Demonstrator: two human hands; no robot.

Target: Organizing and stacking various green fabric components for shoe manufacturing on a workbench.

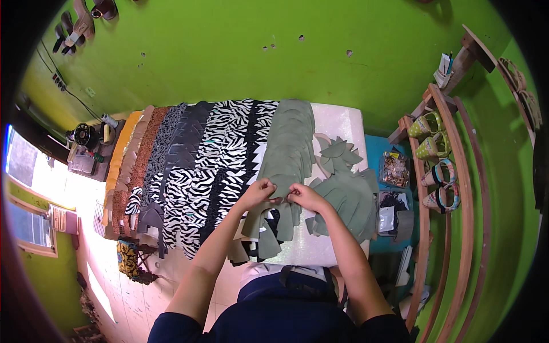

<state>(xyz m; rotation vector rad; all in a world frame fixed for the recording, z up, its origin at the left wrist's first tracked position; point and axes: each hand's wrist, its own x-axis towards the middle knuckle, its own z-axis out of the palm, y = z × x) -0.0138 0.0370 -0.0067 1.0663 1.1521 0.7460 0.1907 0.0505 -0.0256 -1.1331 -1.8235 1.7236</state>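
Over the near end of a long overlapping row of sage-green cut pieces (pixel 289 137), my two hands are close together. My left hand (pixel 258 193) has its fingers closed in a pinch at the edge of a curved sage-green piece (pixel 290 223). Just to the right, my right hand (pixel 305 197) also pinches, apparently on the same piece; the fingers hide the exact grip. Below my hands lies a flared sage-green strip (pixel 268 243), with black material partly showing under it. A loose heap of larger sage-green pieces (pixel 346 200) rests right of my right hand.
Rows of zebra-print pieces (pixel 229 154), dark grey, brown and yellow pieces cover the left of the white table (pixel 337 117). On the right, a plastic box of small parts (pixel 394 170) sits on a teal surface, beside a wooden rack (pixel 449 228) holding sandals. A sewing machine (pixel 86 137) stands far left.
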